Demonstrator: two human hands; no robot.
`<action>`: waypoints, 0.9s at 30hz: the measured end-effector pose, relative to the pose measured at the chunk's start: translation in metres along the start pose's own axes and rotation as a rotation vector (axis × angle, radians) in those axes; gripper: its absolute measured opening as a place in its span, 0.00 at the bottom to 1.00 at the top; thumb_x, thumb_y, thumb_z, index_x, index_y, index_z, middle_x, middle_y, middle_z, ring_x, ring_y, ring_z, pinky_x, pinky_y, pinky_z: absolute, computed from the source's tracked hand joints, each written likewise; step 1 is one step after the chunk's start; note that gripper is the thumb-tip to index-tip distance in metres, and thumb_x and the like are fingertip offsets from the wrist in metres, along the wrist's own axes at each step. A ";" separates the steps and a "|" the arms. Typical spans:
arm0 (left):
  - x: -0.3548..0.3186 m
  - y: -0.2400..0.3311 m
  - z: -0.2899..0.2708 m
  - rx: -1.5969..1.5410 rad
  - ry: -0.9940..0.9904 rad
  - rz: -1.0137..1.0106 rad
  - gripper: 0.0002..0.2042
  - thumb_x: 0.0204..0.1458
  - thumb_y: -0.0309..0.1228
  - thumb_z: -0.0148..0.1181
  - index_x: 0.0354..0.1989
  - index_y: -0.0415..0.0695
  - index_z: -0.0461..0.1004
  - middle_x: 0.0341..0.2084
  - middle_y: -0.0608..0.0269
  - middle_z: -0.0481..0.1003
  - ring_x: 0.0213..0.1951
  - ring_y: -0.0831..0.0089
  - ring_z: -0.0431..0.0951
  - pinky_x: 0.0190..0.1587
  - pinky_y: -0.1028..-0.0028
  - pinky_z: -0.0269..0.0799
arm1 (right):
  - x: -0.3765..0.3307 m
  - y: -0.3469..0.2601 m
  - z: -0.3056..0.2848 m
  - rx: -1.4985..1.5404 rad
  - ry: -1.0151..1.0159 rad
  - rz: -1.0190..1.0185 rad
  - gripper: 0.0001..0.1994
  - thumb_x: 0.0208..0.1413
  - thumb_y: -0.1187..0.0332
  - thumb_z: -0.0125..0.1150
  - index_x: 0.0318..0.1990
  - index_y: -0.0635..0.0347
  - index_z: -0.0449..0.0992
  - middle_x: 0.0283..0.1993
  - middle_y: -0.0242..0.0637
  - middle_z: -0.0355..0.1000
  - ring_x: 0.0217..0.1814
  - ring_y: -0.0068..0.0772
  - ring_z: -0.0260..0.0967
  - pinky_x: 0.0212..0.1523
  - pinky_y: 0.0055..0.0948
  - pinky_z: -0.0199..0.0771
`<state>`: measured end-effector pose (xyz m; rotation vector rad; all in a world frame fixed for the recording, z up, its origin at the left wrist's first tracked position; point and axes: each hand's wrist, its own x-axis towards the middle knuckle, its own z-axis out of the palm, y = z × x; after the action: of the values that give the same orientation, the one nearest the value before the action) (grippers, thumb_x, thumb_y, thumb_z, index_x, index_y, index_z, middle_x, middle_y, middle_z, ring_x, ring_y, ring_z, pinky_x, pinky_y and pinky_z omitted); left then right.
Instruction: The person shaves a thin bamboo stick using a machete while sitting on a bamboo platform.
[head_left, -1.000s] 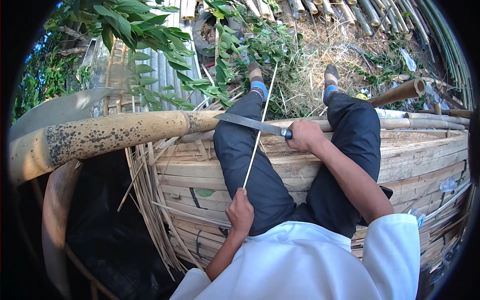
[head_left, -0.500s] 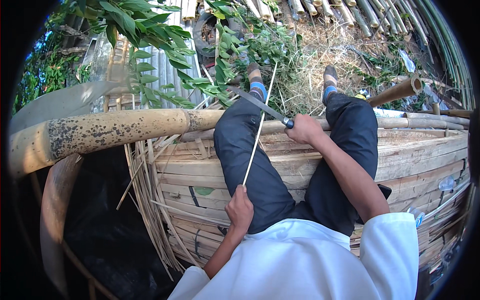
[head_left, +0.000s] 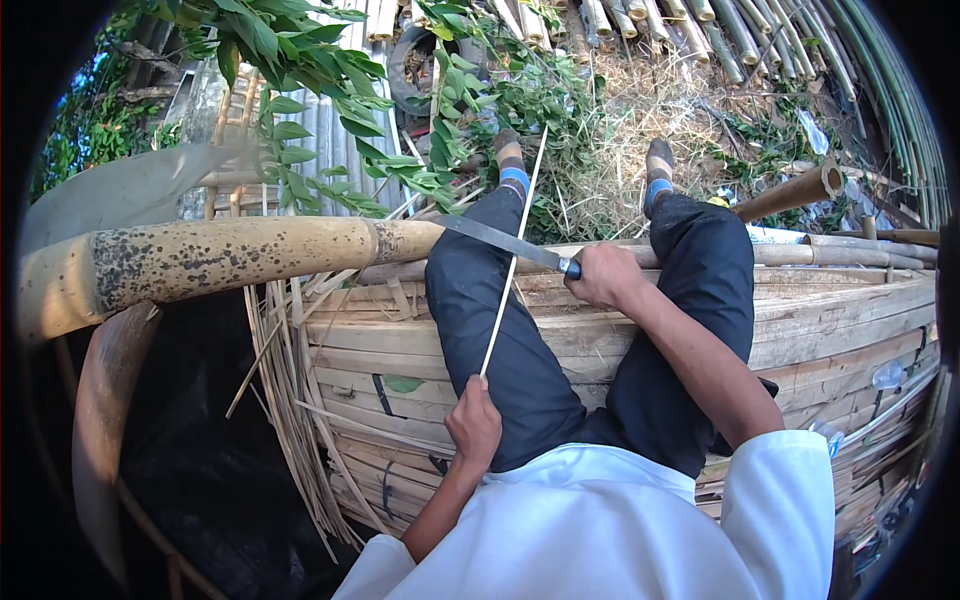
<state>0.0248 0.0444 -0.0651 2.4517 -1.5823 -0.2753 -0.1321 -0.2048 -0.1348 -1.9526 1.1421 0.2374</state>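
Observation:
Closed around the dark handle of a long knife, my right hand is just above the gap between my knees. The blade points left and crosses a thin pale bamboo strip over my left thigh; it seems to lie against the strip. My left hand grips the near end of that strip beside my left thigh. From there the strip slants away, its far end near my left foot.
I sit on stacked split bamboo slats. A thick speckled bamboo pole runs across on the left, with loose thin strips below it. Leafy branches hang ahead. Cut bamboo poles lie at the back right.
The knife and my right hand have come slightly nearer to me and left, so the blade crosses the strip lower down. My left hand has stayed almost in place.

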 end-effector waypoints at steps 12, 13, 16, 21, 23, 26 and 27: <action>0.008 0.008 -0.001 0.044 -0.023 0.004 0.04 0.58 0.27 0.52 0.38 0.42 0.71 0.21 0.51 0.76 0.21 0.50 0.77 0.20 0.58 0.69 | 0.019 0.018 -0.010 0.074 0.081 0.306 0.17 0.45 0.56 0.59 0.33 0.62 0.80 0.34 0.55 0.76 0.40 0.54 0.75 0.47 0.46 0.74; 0.007 0.008 -0.001 0.041 -0.020 0.005 0.04 0.58 0.27 0.52 0.38 0.42 0.71 0.21 0.51 0.76 0.21 0.50 0.77 0.20 0.58 0.69 | 0.023 0.025 -0.015 0.171 0.115 0.373 0.17 0.46 0.57 0.57 0.34 0.62 0.79 0.36 0.55 0.76 0.42 0.55 0.75 0.48 0.46 0.74; 0.002 0.000 0.002 0.019 0.032 0.004 0.04 0.58 0.27 0.52 0.38 0.42 0.71 0.20 0.51 0.76 0.21 0.50 0.76 0.20 0.58 0.68 | 0.021 0.012 -0.021 0.142 0.150 0.265 0.18 0.47 0.57 0.57 0.36 0.63 0.79 0.39 0.54 0.76 0.44 0.55 0.75 0.49 0.46 0.73; 0.003 0.003 0.001 0.002 0.034 0.021 0.04 0.58 0.27 0.53 0.38 0.42 0.70 0.20 0.48 0.75 0.22 0.48 0.76 0.20 0.58 0.68 | 0.035 0.034 -0.015 0.275 0.196 0.455 0.21 0.47 0.54 0.57 0.37 0.67 0.78 0.39 0.58 0.75 0.43 0.56 0.75 0.48 0.48 0.72; 0.003 0.001 0.004 -0.070 0.043 0.006 0.05 0.59 0.27 0.51 0.39 0.41 0.70 0.20 0.46 0.74 0.23 0.45 0.75 0.22 0.55 0.66 | 0.058 0.067 -0.011 0.931 0.365 0.521 0.13 0.50 0.59 0.56 0.23 0.58 0.66 0.20 0.35 0.65 0.16 0.28 0.63 0.18 0.31 0.64; -0.002 -0.003 0.005 -0.146 0.076 -0.035 0.06 0.60 0.29 0.49 0.39 0.40 0.69 0.20 0.43 0.72 0.24 0.42 0.73 0.24 0.51 0.63 | 0.058 0.056 -0.017 1.302 0.411 0.542 0.12 0.53 0.61 0.55 0.25 0.55 0.61 0.15 0.24 0.55 0.12 0.22 0.53 0.14 0.27 0.56; -0.003 -0.005 0.005 -0.160 0.047 -0.063 0.06 0.61 0.30 0.47 0.38 0.40 0.69 0.19 0.43 0.72 0.25 0.41 0.73 0.24 0.52 0.63 | 0.053 0.045 -0.016 1.323 0.396 0.459 0.12 0.53 0.61 0.56 0.25 0.55 0.61 0.15 0.24 0.56 0.12 0.21 0.54 0.14 0.26 0.55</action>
<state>0.0269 0.0494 -0.0708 2.3709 -1.4080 -0.3386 -0.1410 -0.2603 -0.1789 -0.5591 1.4291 -0.5778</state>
